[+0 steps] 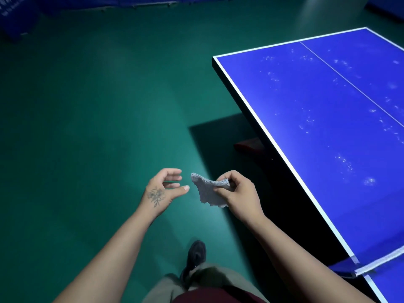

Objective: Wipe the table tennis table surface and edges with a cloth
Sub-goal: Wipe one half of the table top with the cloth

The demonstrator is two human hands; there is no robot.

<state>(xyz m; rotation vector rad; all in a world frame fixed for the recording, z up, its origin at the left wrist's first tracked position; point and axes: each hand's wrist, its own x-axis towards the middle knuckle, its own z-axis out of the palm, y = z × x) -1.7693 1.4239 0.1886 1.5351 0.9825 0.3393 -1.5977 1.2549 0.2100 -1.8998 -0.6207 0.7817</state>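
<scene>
A small grey cloth [207,191] hangs in the air over the green floor, pinched at its right side by my right hand [238,191]. My left hand [166,186] is just left of the cloth with fingers loosely spread, not touching it. The blue table tennis table [328,119] lies to the right, white-edged, with a white centre line and pale dusty specks scattered over its surface. Both hands are left of the table's long side edge and apart from it.
The net [380,262] crosses the table at the lower right. A red part of the table's base [249,147] shows under the top in shadow. Green floor [98,106] spreads to the left, blue barriers [19,16] stand far back, and my shoe [196,256] is below.
</scene>
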